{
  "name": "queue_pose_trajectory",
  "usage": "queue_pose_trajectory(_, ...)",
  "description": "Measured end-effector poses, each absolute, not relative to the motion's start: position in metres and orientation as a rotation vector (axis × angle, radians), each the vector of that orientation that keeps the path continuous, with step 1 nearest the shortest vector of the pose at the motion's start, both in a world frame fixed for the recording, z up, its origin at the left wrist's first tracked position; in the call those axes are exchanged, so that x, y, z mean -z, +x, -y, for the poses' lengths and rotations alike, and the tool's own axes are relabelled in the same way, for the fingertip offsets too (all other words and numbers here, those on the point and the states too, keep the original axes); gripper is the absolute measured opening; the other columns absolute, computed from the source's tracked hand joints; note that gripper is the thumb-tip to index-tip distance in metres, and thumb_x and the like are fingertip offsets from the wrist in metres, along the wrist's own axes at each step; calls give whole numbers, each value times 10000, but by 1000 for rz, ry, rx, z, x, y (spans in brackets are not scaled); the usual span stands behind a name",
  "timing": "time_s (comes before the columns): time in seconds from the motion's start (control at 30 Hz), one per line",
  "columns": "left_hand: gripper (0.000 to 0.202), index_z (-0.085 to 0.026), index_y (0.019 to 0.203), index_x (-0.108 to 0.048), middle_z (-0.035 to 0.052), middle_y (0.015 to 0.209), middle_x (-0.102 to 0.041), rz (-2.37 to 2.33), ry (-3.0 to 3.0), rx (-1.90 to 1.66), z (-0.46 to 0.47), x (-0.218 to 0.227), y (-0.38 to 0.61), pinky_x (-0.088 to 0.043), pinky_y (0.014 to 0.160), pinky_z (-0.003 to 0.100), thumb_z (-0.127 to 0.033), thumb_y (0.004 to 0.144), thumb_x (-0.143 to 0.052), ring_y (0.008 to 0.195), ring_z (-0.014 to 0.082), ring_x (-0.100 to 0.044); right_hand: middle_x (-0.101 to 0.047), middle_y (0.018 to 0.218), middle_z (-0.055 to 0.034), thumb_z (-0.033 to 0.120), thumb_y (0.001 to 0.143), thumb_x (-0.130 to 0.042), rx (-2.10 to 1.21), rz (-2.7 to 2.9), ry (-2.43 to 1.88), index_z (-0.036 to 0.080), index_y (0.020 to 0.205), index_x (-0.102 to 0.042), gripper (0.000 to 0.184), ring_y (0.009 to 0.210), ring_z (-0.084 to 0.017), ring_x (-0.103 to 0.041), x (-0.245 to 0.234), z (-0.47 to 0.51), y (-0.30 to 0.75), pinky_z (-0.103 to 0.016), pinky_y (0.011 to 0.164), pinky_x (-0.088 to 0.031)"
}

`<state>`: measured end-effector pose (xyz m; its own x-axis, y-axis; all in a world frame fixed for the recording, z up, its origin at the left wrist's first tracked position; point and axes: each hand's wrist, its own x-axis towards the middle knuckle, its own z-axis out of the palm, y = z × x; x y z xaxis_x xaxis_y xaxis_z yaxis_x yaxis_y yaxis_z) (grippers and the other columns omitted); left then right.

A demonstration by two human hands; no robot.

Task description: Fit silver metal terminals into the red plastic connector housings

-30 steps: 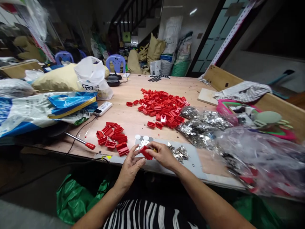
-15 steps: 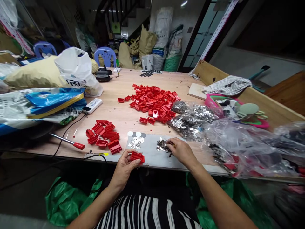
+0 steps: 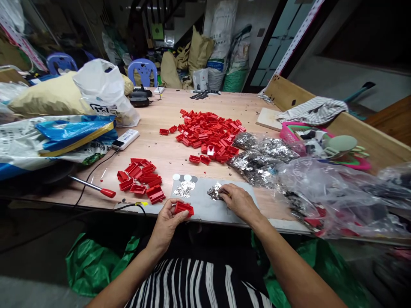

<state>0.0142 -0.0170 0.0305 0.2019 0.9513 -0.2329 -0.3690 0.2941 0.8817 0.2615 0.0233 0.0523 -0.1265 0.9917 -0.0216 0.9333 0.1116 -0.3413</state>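
Observation:
My left hand point(image 3: 168, 221) grips a small red plastic housing point(image 3: 184, 208), its hollow side facing up, at the table's front edge. My right hand point(image 3: 236, 201) reaches down to a pile of small dark metal pieces point(image 3: 213, 191) on a grey sheet point(image 3: 205, 207). Its fingers are pinched together at the pile, and whatever lies between them is too small to make out. A second pile of shiny flat metal pieces point(image 3: 184, 189) lies on the sheet between the two hands. Several red housings point(image 3: 140, 177) are grouped to the left.
A large heap of red housings point(image 3: 208, 132) covers the table's middle. Clear bags of metal parts point(image 3: 253, 164) and a pink basket point(image 3: 292, 139) stand on the right. A red-handled lever point(image 3: 107, 193), a white power bank point(image 3: 126, 139) and stuffed bags point(image 3: 48, 96) are at left.
My right hand has shifted slightly left over the dark metal pile. My left hand keeps hold of the red housing. The whole view has shifted a little.

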Motion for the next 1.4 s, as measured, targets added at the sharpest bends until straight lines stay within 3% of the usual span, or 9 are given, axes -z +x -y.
queue_pose_trajectory(0.3, 325, -191, 990, -515, 36, 943, -704, -909, 777, -1056, 17, -35, 17, -543, 757, 268, -247, 749, -725, 804, 132, -657, -664, 958, -33, 308, 881, -544, -312, 2272, -2023, 218, 917, -609, 117, 863, -189, -622, -47, -18, 237, -268, 663, -397)
queue_pose_trajectory(0.7, 345, -177, 989, -524, 56, 956, -705, -913, 749, -1070, 17, -32, 17, -543, 762, 279, -261, 733, -739, 808, 138, -662, -671, 1010, -48, 270, 932, -437, -220, 2349, -2027, 211, 998, -606, 191, 883, -183, -637, -46, -14, 238, -260, 691, -415)
queue_pose_trajectory(1.17, 354, -179, 986, -519, 52, 933, -710, -919, 735, -1076, 17, -34, 17, -540, 746, 272, -256, 725, -744, 794, 143, -671, -667, 828, -21, 261, 885, -479, -300, 2274, -1999, 217, 810, -587, 139, 729, -161, -597, -46, -11, 243, -250, 580, -328)
queue_pose_trajectory(1.3, 365, -182, 991, -519, 36, 875, -714, -919, 725, -1073, 18, -35, 18, -536, 734, 262, -262, 718, -748, 767, 139, -671, -664, 877, -14, 248, 872, -499, -311, 2248, -1957, 223, 890, -583, 90, 760, -159, -603, -44, -10, 245, -247, 585, -342)
queue_pose_trajectory(1.4, 358, -184, 987, -523, 40, 905, -715, -921, 728, -1067, 19, -33, 18, -533, 738, 257, -266, 720, -747, 774, 136, -670, -666, 938, -18, 241, 871, -514, -340, 2235, -1909, 232, 1026, -578, 168, 808, -164, -615, -43, -9, 246, -248, 632, -386)
